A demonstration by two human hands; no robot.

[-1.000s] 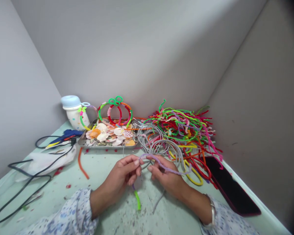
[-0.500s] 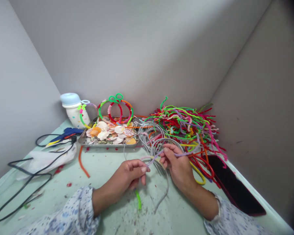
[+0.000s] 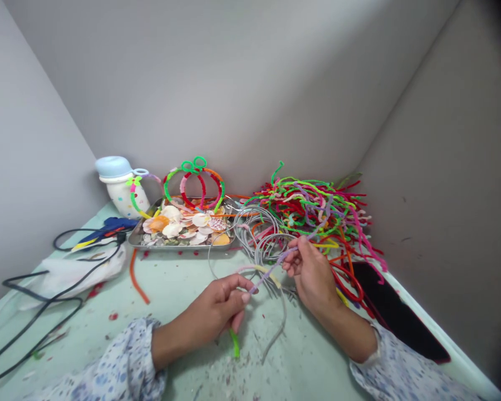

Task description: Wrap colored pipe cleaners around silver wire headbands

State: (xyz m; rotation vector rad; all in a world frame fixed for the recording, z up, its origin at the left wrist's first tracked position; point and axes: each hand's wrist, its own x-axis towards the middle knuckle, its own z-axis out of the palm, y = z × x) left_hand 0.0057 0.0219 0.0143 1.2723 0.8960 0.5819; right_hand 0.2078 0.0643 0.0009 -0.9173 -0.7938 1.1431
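Note:
A purple pipe cleaner [image 3: 270,272] stretches between my two hands. My left hand [image 3: 220,305] pinches its lower end between thumb and index finger. My right hand [image 3: 312,274] pinches it further up, and its free end sticks out past the fingers toward the upper right. A curved grey wire [image 3: 283,318], with pale pink and yellow wrapping on its upper part, arcs just beyond my left hand. From under that hand pokes a bright green fuzzy piece [image 3: 234,343]; the hand hides how it joins the wire.
Coils of grey wire [image 3: 254,225] lie behind my hands, beside a pile of colourful pipe cleaners [image 3: 313,206]. A metal tray [image 3: 183,248] holds shells and wrapped rings [image 3: 182,192]. A bottle [image 3: 127,196], pliers [image 3: 112,227], a black cable [image 3: 33,312] and a dark phone [image 3: 404,317] lie around.
My right hand has moved a little right and up along the purple pipe cleaner, widening the span between my hands. My left hand keeps its pinch, and the view has shifted slightly.

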